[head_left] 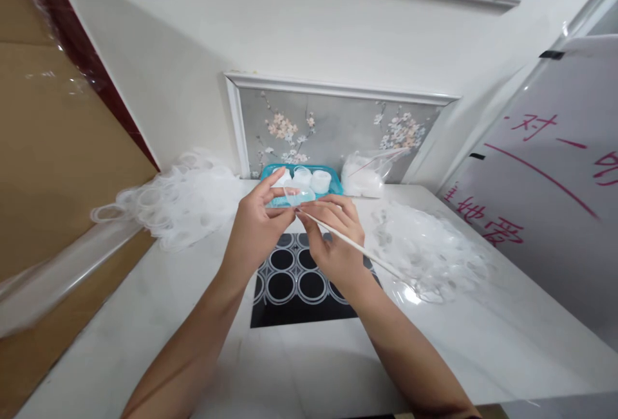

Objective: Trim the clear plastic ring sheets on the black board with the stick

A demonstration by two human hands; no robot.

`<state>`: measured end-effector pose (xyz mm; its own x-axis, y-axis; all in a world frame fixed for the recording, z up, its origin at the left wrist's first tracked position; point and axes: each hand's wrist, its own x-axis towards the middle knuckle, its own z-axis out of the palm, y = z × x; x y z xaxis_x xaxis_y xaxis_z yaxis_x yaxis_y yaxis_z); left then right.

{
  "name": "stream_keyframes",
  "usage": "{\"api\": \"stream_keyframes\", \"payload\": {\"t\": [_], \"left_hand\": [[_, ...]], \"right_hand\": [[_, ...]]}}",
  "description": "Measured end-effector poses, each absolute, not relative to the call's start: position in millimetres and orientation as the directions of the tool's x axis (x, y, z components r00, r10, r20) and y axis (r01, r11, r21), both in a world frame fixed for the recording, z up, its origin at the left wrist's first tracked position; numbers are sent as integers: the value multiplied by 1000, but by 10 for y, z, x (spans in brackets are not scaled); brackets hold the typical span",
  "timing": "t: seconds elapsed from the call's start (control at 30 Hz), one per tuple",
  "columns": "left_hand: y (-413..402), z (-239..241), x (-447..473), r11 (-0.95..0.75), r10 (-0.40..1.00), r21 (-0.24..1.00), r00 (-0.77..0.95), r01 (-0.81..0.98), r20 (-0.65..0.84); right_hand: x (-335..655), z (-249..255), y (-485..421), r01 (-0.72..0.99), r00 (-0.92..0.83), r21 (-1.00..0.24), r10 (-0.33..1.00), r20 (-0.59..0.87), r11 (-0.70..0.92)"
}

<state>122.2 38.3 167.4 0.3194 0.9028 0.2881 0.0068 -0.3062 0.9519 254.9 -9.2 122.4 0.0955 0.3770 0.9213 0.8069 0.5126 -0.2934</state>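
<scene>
Both hands meet above the middle of the table, in front of a blue tray. My left hand [258, 216] pinches a small translucent round plastic piece [300, 196] by its edge, the index finger raised beside it. My right hand [340, 232] is closed on a thin white stick [371, 255], whose tip reaches the lower edge of the plastic piece. The stick's other end slants down to the right over the forearm side. Beneath the hands lies a black mat [280, 313] printed with grey circles, partly covered by them.
Behind the hands, the blue tray [337, 181] carries white cups [320, 181]. A clear bag [364, 174] of white material stands beside it. Translucent rings [181, 200] are heaped at left, clear plastic pieces [429, 251] at right. Cardboard [62, 148] borders the left side, a whiteboard [555, 168] the right.
</scene>
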Motion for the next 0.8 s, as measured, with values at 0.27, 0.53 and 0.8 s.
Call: {"api": "stream_keyframes", "payload": {"t": [0.27, 0.53, 0.8], "left_hand": [[403, 1694, 1223, -307, 907, 950, 319, 54, 275], [480, 1614, 1205, -361, 898, 929, 300, 80, 323], [487, 1611, 1200, -388, 889, 916, 306, 107, 341]], "right_hand": [[2562, 1185, -67, 844, -9, -235, 449, 893, 483], [2608, 1170, -8, 776, 45, -322, 461, 886, 542], [2627, 1224, 14, 495, 245, -641, 613, 751, 587]]}}
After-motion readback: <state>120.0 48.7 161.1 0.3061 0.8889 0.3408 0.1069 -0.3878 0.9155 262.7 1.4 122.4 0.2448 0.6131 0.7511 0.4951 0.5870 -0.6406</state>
